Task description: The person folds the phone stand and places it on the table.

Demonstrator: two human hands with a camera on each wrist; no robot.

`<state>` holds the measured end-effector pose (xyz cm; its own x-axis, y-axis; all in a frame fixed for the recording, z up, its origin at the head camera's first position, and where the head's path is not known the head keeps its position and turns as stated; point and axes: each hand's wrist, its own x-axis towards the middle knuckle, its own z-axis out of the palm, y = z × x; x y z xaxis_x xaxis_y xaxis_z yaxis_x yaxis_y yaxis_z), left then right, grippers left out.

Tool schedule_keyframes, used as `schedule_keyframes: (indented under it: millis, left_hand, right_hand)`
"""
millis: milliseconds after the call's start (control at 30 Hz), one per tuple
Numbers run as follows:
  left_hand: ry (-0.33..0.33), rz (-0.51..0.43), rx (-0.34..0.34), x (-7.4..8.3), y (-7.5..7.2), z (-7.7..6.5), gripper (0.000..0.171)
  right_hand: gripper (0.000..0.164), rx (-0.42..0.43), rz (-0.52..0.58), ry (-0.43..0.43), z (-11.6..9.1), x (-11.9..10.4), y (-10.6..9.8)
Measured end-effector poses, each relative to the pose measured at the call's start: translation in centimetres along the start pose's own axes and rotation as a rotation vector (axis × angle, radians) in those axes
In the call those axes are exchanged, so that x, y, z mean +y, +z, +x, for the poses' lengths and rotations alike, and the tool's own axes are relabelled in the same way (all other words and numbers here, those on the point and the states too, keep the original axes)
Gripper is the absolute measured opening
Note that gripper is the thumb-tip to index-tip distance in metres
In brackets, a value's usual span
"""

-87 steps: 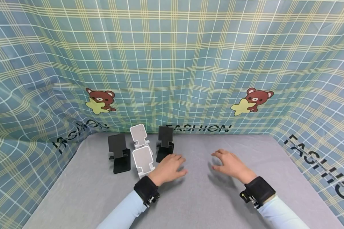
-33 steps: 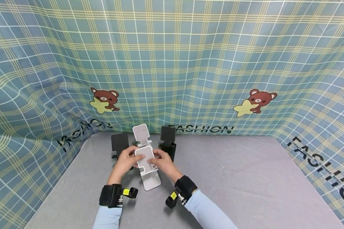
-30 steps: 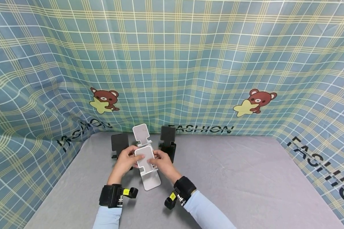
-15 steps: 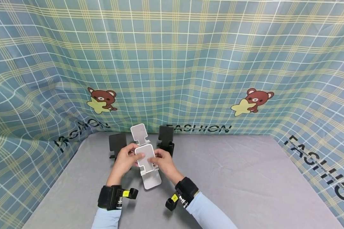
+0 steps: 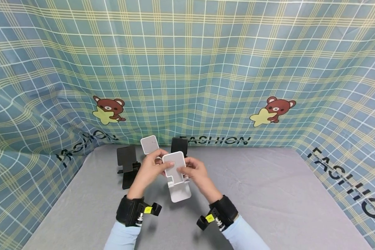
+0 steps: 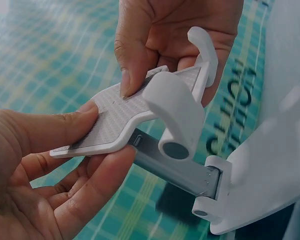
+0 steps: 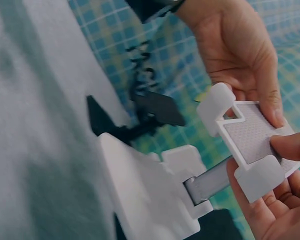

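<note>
Both hands hold a white phone stand in the head view, its base tilted and raised off the table. My left hand pinches the left side of its upper plate, thumb on the front face. On the opposite edge, my right hand pinches likewise, thumb on the face. In the left wrist view, the plate's textured pad, curled front hooks and grey metal arm show. The right wrist view shows the white base hanging clear of the tabletop.
A black phone stand stands at the left. Behind the hands are another white phone stand and a second black phone stand, both partly hidden. The grey table backs onto a checked cloth with printed bears.
Both hands came from apart to grip the nearer white phone stand. Since half a second ago they have lifted it and carried it right; more of the left black stand shows.
</note>
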<state>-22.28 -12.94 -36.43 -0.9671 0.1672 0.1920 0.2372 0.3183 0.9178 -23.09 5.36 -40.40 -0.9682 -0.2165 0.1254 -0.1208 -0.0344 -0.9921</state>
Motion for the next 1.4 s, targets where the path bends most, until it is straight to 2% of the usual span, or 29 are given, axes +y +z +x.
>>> schedule_keyframes:
  millis: [200,400,533,633,700,767,867,933,967,1033,1167,1267,1333,1400]
  left_hand:
    - [0.056,-0.030,-0.033,1.2,2.7,1.3,0.026]
    - [0.072,-0.060,-0.041,1.7,5.0,2.0,0.026]
    - [0.072,-0.093,-0.029,1.7,6.0,2.0,0.027]
    - [0.085,-0.150,-0.029,1.9,6.1,1.4,0.027]
    - [0.094,-0.204,-0.011,1.6,6.1,1.2,0.025]
    - [0.091,-0.267,0.041,0.9,6.1,1.1,0.027]
    - [0.051,-0.337,0.131,-1.1,6.2,1.5,0.032]
    - [0.005,-0.364,0.148,-2.2,6.3,1.8,0.034]
    - [-0.018,-0.368,0.132,-2.8,6.4,1.9,0.035]
    - [-0.078,-0.391,0.044,-3.8,6.6,2.1,0.041]
    - [-0.160,-0.422,-0.217,-5.3,7.4,2.0,0.056]
    - [-0.173,-0.439,-0.382,-5.8,8.1,1.9,0.061]
    - [-0.175,-0.447,-0.450,-6.1,8.5,1.8,0.063]
    - [-0.189,-0.448,-0.474,-6.2,8.9,1.8,0.064]
  right_hand:
    - [0.023,0.099,-0.006,0.008,-1.0,-1.3,-3.0]
    - [0.021,0.165,0.021,0.041,-1.9,-1.7,-4.8]
    - [0.020,0.184,0.054,0.054,-2.2,-1.3,-5.5]
    - [0.020,0.187,0.069,0.065,-2.3,-1.1,-5.9]
    - [0.020,0.189,0.073,0.071,-2.4,-1.1,-6.0]
    - [0.020,0.193,0.074,0.074,-2.5,-1.2,-6.2]
    - [0.018,0.218,0.080,0.073,-2.5,-1.4,-6.4]
    - [0.018,0.235,0.082,0.071,-2.6,-1.5,-6.6]
    - [0.017,0.242,0.082,0.068,-2.6,-1.6,-6.7]
    - [0.017,0.256,0.082,0.065,-2.6,-1.6,-6.9]
    - [0.020,0.274,0.071,0.065,-2.6,-1.7,-6.9]
    - [0.021,0.285,0.082,0.066,-2.6,-1.7,-6.8]
    - [0.021,0.287,0.092,0.067,-2.5,-1.8,-6.7]
    - [0.021,0.287,0.098,0.072,-2.5,-1.8,-6.6]
